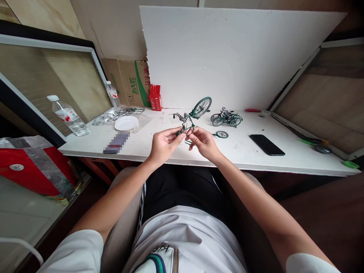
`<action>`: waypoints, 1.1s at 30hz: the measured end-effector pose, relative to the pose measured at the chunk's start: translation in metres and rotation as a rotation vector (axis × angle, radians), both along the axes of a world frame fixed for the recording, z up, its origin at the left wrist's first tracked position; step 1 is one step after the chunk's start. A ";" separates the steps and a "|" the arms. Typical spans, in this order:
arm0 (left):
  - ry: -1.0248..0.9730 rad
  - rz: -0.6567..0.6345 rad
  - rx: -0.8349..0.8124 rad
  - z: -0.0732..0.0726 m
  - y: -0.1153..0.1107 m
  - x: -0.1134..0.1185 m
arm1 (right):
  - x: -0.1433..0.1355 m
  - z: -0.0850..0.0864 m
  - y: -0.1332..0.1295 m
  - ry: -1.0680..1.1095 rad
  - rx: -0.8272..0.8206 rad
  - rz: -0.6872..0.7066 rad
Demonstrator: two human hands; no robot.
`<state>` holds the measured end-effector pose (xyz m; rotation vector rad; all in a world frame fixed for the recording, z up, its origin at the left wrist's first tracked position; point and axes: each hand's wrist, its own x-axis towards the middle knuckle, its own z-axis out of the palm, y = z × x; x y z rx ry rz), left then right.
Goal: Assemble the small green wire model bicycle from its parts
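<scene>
Both hands hold a small green model bicycle (191, 118) above the front of the table. It is tilted, with one spoked wheel pointing up and away and thin handlebar parts on its left. My left hand (166, 143) is closed, thumb and fingers pinching the lower left of the frame. My right hand (203, 142) pinches the frame from the other side, its fingertips close to the left ones. The exact part between the fingertips is too small to make out. Just beyond my right hand, a loose green wheel piece (222, 134) lies on the table.
Assembled model bicycles (226, 117) stand at the back, right of centre. A black phone (266, 145) lies to the right. On the left are a white plate (126, 123), a blurred-out flat object (116, 143), dark parts frames (129, 111) and water bottles (69, 116). A white board (227, 57) stands behind.
</scene>
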<state>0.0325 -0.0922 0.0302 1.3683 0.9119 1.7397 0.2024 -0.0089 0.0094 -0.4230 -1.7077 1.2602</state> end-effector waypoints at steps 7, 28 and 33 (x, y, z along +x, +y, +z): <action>-0.035 -0.014 -0.029 0.000 -0.001 0.000 | 0.000 0.000 0.001 -0.013 -0.006 0.000; 0.006 0.031 0.014 -0.008 0.006 -0.003 | -0.002 -0.002 0.001 -0.026 -0.031 -0.006; -0.030 0.040 -0.026 -0.015 0.016 -0.008 | 0.001 -0.001 0.002 -0.115 -0.001 -0.044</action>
